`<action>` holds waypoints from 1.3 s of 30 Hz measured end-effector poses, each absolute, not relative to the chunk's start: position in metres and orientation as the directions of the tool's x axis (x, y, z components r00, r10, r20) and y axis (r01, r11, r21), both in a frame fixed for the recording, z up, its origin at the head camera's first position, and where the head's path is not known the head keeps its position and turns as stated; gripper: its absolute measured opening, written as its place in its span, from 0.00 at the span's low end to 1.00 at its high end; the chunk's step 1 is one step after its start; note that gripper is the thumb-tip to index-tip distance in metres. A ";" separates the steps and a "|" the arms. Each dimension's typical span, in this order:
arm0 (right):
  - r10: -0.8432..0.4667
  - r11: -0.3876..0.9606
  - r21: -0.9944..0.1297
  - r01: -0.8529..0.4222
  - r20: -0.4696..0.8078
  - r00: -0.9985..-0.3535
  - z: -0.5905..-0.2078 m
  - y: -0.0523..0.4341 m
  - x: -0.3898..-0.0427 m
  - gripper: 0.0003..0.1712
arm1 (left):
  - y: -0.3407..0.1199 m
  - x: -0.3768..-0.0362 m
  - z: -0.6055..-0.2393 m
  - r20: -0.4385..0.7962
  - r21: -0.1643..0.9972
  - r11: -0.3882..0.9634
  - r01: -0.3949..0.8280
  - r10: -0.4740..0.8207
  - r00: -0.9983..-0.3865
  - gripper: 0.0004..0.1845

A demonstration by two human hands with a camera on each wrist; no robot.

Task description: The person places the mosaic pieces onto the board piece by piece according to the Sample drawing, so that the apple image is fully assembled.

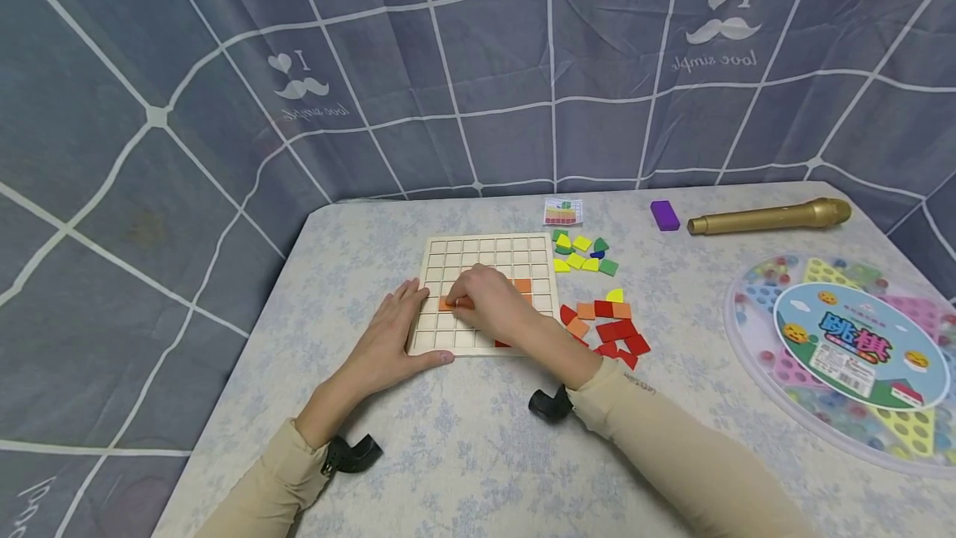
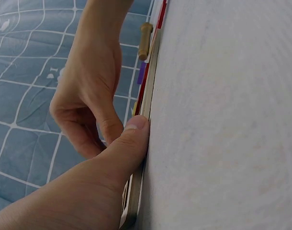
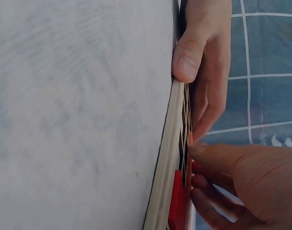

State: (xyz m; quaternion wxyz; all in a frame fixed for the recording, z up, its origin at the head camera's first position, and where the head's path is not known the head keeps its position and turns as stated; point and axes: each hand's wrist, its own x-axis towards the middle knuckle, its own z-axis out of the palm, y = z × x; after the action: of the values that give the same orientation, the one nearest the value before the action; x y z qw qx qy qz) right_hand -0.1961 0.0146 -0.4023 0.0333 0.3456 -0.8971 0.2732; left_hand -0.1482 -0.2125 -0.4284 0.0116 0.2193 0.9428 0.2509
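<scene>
A desk (image 1: 463, 455) covered with a pale floral cloth stands against a grey-blue curtain (image 1: 478, 65) with a white grid and moustache prints.

On the desk lies a shallow wooden grid board (image 1: 489, 251), its square cells mostly bare; a few orange tiles sit in cells near its middle and right, and a red tile (image 3: 176, 199) lies at its near edge. The left hand (image 1: 392, 335) lies flat with straight fingers along the board's left edge, its thumb (image 2: 131, 139) pressed against the near rim. The right hand (image 1: 489, 297) is curled over the board's middle, its fingertips pinching an orange tile (image 1: 446, 303) that lies on the board's left part.

Just right of the board is a loose group of red and orange tiles (image 1: 612, 329), and behind it a group of yellow, green and blue tiles (image 1: 582, 254) beside a small printed card (image 1: 563, 212). Farther back lie a purple block (image 1: 664, 215) and a gold microphone (image 1: 769, 217). At the right edge rests a round game box (image 1: 844, 347) with a clear lid, marbles showing beneath.
</scene>
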 end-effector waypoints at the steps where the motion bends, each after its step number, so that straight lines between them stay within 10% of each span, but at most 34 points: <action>1: -0.608 0.612 -0.463 -0.641 0.243 -0.756 -0.402 0.016 -0.195 0.08 | -0.213 -0.148 -0.428 0.087 0.478 0.778 0.407 0.419 -0.904 0.59; 16: -0.561 0.642 -0.473 -0.604 0.247 -0.790 -0.396 0.056 -0.190 0.12 | -0.212 -0.149 -0.429 0.088 0.475 0.782 0.404 0.415 -0.906 0.60; 39: -0.096 0.821 -0.548 -0.161 0.147 -0.985 -0.409 0.150 -0.220 0.19 | -0.213 -0.149 -0.429 0.094 0.478 0.780 0.404 0.412 -0.906 0.61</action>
State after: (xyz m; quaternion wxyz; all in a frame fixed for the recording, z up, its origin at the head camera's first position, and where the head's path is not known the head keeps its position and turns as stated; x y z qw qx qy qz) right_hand -0.2202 0.1504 -0.4095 0.0563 0.0675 -0.9525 0.2915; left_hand -0.1491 -0.2125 -0.4295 0.0081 0.2164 0.9433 0.2516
